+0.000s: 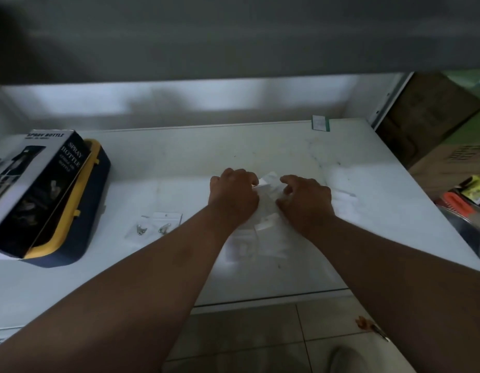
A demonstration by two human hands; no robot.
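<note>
- The left hand (233,195) lies knuckles-up on the white counter (179,162), fingers curled; its grip is narrow and pinches the left edge of a small clear bag (270,184).
- The right hand (306,200) sits just beside it, with only the bag between them. Its fingers and thumb are bent in, and this grip is also narrow, holding the bag's right edge.
- The small clear bag sits between the two hands near the middle of the counter. Its upper corner sticks up past the knuckles, and what is inside it is too blurred to tell.
- A pile of clear bags (257,238) lies flat on the counter under and just nearer than the wrists, the bags overlapping one another.
- Two hook packets (155,224), each showing a small metal piece, lie side by side on the counter to the left of the left forearm, apart from the pile.
- A spray bottle box (37,189), black with white sides, rests tilted on a blue and yellow case (99,179) at the counter's left end, well apart from the hands.
- A green-edged card (320,123) stands at the counter's far edge against the wall.
- Cardboard boxes (449,157) stand beyond the counter's right end, and a tiled floor (247,332) shows below the near edge.
</note>
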